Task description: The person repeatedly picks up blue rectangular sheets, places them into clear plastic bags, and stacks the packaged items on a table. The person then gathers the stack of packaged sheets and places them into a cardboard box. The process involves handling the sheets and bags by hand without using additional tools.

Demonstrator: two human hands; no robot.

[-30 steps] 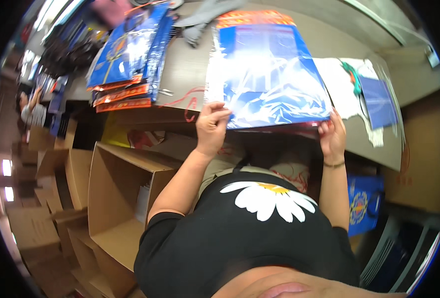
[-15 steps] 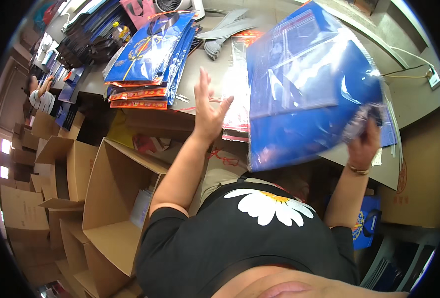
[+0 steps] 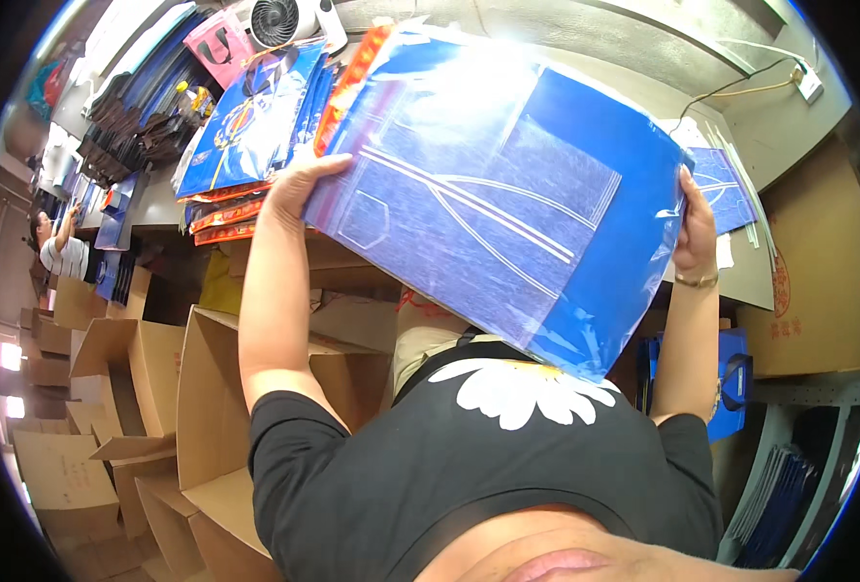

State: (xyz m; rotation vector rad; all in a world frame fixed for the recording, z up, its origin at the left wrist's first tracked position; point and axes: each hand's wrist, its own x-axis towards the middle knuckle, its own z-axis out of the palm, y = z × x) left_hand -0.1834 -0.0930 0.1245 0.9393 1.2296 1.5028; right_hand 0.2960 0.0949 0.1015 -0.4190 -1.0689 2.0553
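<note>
Between my hands a large flat blue package [image 3: 575, 136] in shiny clear plastic is held tilted above the table's front edge. A denim-look panel with white stitching lines shows on its face, and an orange-red strip runs along its far left end. My left hand [image 3: 304, 184] is closed on the left edge, thumb on top and the other fingers hidden beneath. At the right edge, my right hand [image 3: 697, 228] grips the plastic. Left of the package lies a stack of similar blue packages [image 3: 250, 126] with orange-red edges.
Open cardboard boxes [image 3: 211, 407] crowd the floor at left. A white fan [image 3: 279, 19] and a pink bag [image 3: 218, 47] stand at the back. A power strip [image 3: 806, 82] with cables hangs at right, above a large carton [image 3: 818, 262]. Another person [image 3: 66, 254] sits far left.
My left hand has moved from free and open onto the package's left edge. The package has swung left and flatter, and its denim-look panel now faces up.
</note>
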